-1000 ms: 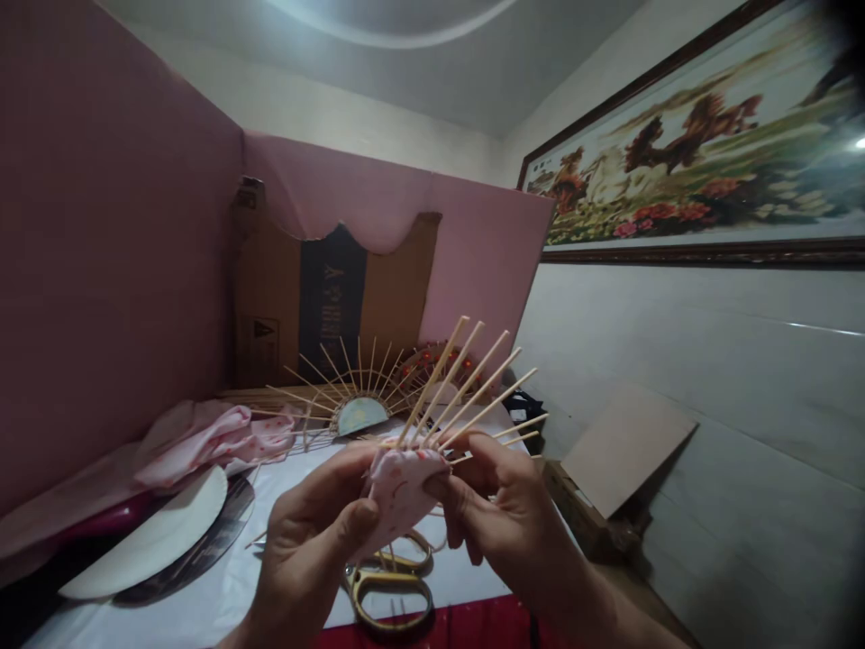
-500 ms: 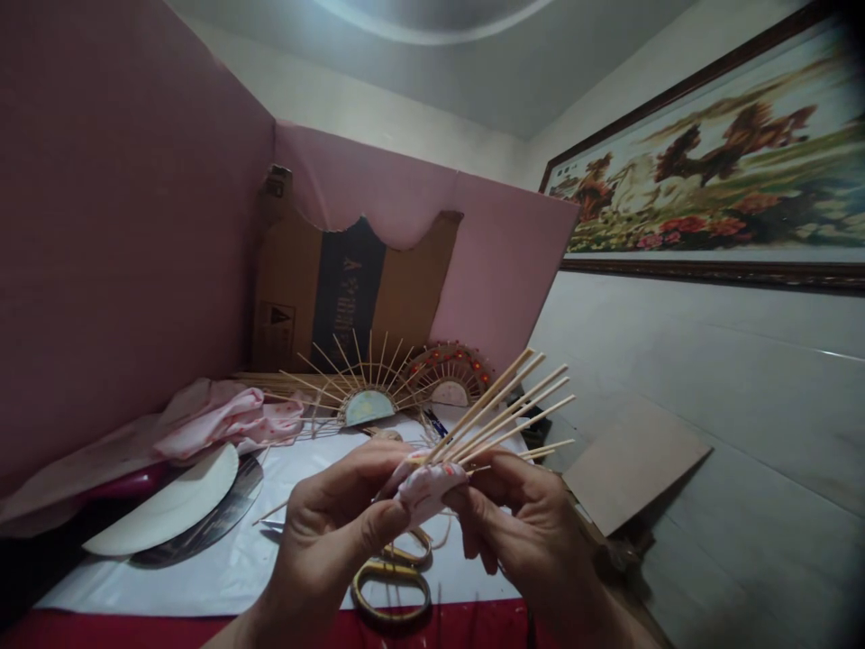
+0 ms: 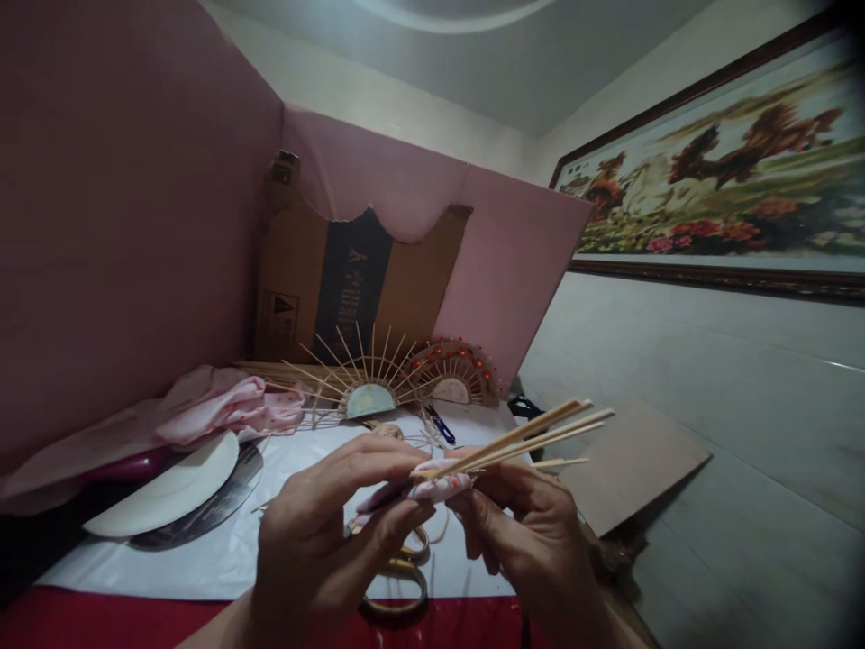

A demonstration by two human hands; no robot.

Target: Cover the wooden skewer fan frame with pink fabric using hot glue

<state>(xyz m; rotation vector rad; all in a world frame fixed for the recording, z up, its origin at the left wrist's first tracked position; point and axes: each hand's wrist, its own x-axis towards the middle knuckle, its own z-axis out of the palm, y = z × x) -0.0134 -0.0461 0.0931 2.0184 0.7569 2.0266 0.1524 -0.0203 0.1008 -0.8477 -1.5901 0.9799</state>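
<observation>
Between both hands is a small fabric-covered piece, white with pinkish-red marks. Several thin bamboo sticks fan out from its edge toward the upper right. My left hand pinches the left side, thumb below and fingers above. On the right side, my right hand grips it with thumb and fingers, hiding part of the piece and some stick ends. Beneath the hands lie scissors with golden handles, partly covered by my left hand.
Behind stand a stick fan with a pale green half-disc and one with red beads. Pink cloth and a white half-disc lie left. Torn cardboard leans on the pink panel. White sheeting covers the table.
The held piece has tipped, so its sticks point lower and more to the right and look bunched together. Both hands still hold it; the view has shifted slightly.
</observation>
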